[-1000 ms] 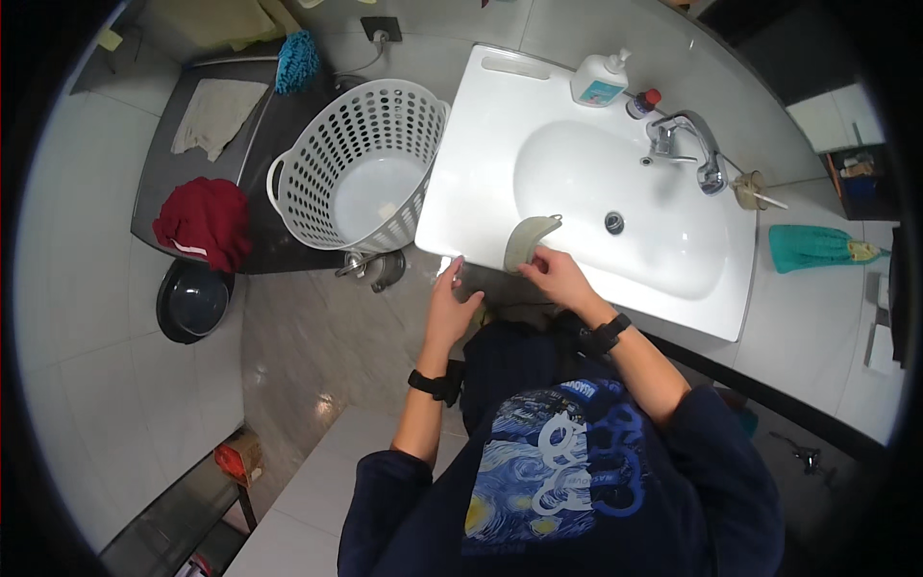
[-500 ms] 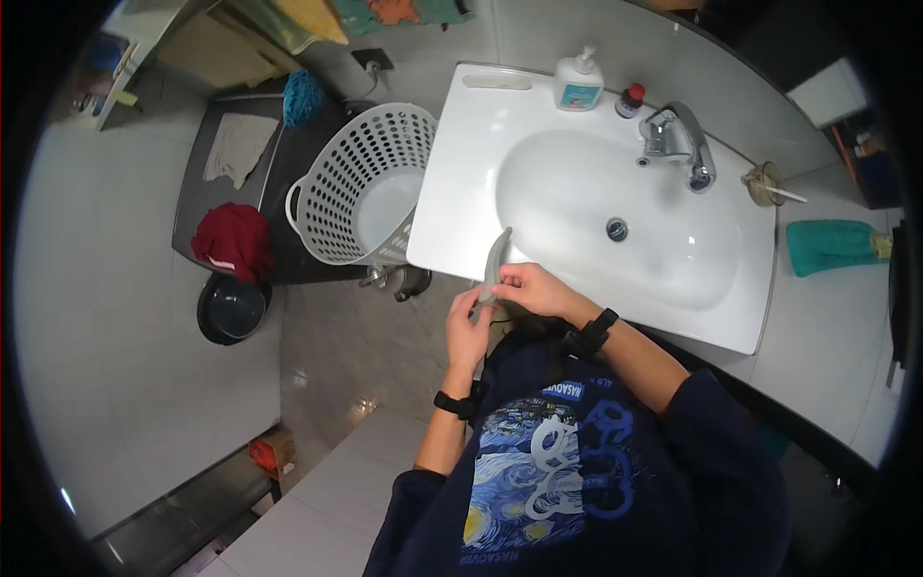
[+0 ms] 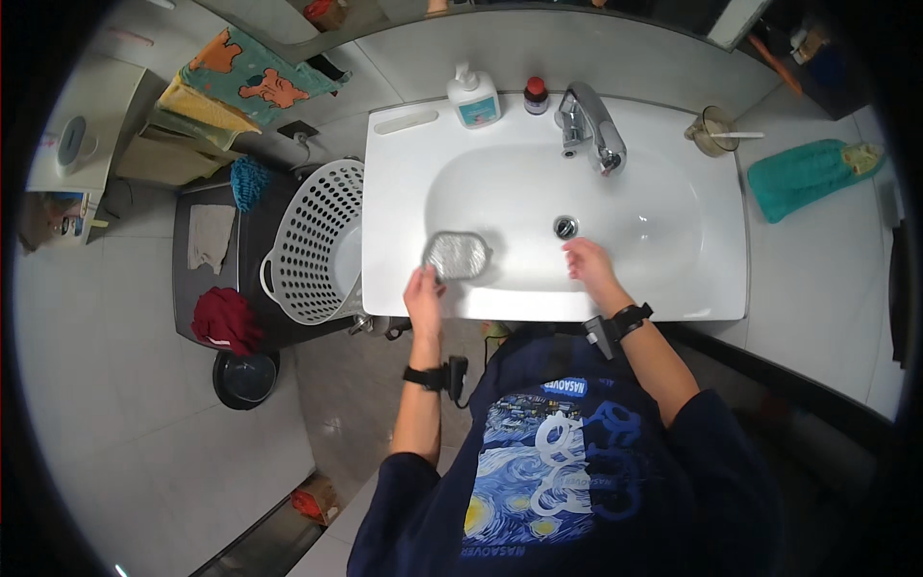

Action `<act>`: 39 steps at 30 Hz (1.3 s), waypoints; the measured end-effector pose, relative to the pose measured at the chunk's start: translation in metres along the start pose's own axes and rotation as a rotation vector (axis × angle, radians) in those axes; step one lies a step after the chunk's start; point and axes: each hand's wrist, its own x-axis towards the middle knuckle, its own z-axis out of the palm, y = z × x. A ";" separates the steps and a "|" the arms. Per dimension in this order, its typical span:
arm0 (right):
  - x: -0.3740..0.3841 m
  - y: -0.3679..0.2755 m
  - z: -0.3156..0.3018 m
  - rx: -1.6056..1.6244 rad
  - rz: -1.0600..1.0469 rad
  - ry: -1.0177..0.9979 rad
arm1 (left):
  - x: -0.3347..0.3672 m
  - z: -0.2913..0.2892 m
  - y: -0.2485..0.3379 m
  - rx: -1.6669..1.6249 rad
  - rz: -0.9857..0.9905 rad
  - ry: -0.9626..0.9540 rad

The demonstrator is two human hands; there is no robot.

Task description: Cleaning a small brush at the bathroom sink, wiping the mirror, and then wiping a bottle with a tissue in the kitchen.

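My left hand pinches the lower left edge of a grey oval dish-like thing between thumb and fingers. It has a bumpy, shiny surface and a darker rim, and is held over the left part of the white sink. I cannot tell its exact kind. Over the basin's front, close below the metal drain, my right hand hangs with loosely bent fingers and nothing visible in them. The chrome faucet stands behind the basin.
A white pump bottle and a small dark bottle with a red cap stand at the back rim. A glass cup is at the right corner, near a teal cloth. A perforated laundry basket adjoins the sink's left side.
Both hands held the grey oval thing at the sink's front edge. My right hand has let go and moved right over the basin; the left has turned its bumpy face up. The view has shifted.
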 end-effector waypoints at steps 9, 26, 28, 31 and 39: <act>-0.012 0.022 -0.084 0.294 -0.006 0.288 | 0.106 -0.031 -0.001 0.567 0.568 0.641; -0.098 0.023 -0.220 -0.200 -0.136 0.634 | 0.125 0.000 0.016 1.434 0.449 -0.119; -0.113 0.044 -0.240 -0.245 -0.146 0.666 | 0.136 0.003 0.023 1.453 0.453 -0.135; -0.137 0.077 -0.251 -0.222 -0.165 0.761 | 0.154 0.013 0.021 1.435 0.548 -0.131; -0.193 0.144 -0.258 -0.124 -0.030 0.870 | 0.181 0.033 0.034 1.430 0.562 -0.113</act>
